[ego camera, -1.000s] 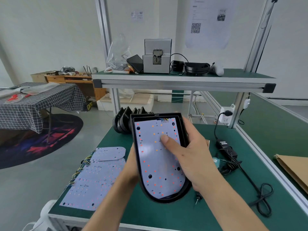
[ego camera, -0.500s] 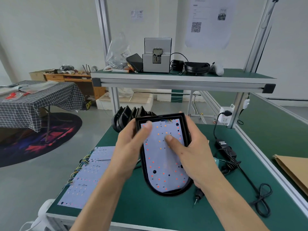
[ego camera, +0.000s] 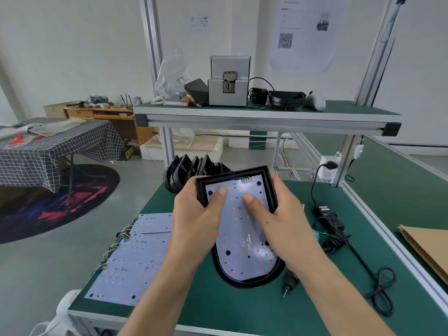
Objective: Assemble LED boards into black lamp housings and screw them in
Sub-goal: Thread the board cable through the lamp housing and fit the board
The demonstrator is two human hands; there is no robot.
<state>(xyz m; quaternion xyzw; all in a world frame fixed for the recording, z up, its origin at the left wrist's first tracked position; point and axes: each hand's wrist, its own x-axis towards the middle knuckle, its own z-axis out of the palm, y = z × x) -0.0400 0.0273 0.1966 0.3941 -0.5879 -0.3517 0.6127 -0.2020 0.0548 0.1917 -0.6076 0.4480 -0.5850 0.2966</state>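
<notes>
Scene: a person's head camera looks down at a green table [ego camera: 242,309] where a black lamp housing [ego camera: 272,190] is held in both hands.
Housing position: near the middle of the table; I cannot tell if its rounded end rests on the surface or hangs just above it.
LED board: the pale LED board [ego camera: 244,238] lies inside the housing, framed by its black rim.
Left hand: the left hand [ego camera: 196,221] grips the housing's left edge, thumb pressing flat on the board.
Right hand: the right hand [ego camera: 283,221] grips the right edge, thumb also pressing on the board.
Long axis: runs away from the person, tilted slightly; the square end with coloured wires points to the far side, the rounded end points toward the person.
Risk, seating: uneven thumb pressure could leave the board cocked, so its holes may miss the screw points.
Risk, wires: the wires at the far end could get pinched under the board.
Risk, nearby tool: the screwdriver [ego camera: 289,282] lies just beside the rounded end and could be knocked.
Spare parts: more boards [ego camera: 135,258] lie left; stacked housings [ego camera: 191,166] stand behind.
</notes>
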